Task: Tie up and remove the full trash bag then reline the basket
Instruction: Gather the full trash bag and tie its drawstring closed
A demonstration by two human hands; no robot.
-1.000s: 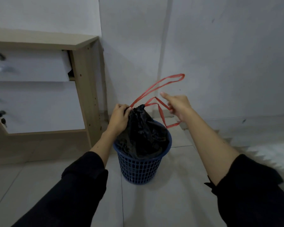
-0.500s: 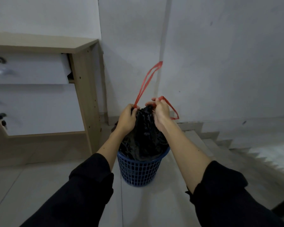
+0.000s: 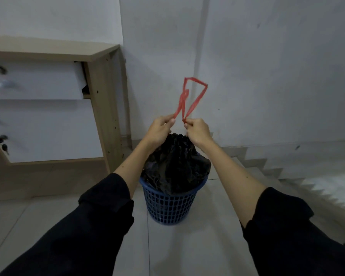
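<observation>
A full black trash bag point(image 3: 177, 164) bulges out of a blue plastic mesh basket point(image 3: 170, 206) standing on the tiled floor. Its mouth is gathered shut just below my hands. A red drawstring point(image 3: 189, 100) rises from the bag's neck in loops that cross above my hands. My left hand point(image 3: 159, 130) pinches one strand of the drawstring at the left of the neck. My right hand point(image 3: 197, 132) pinches the other strand at the right. The two hands are close together, directly above the bag.
A wooden desk point(image 3: 100, 108) with white drawers point(image 3: 34, 82) stands at the left, close to the basket. A white wall corner point(image 3: 199, 56) is right behind the basket. Stairs point(image 3: 267, 168) descend at the right. Light floor tiles point(image 3: 167, 246) lie in front.
My right hand swung in from the right to the bag's neck, then both hands rose slightly. The drawstring loops now stand crossed above my hands.
</observation>
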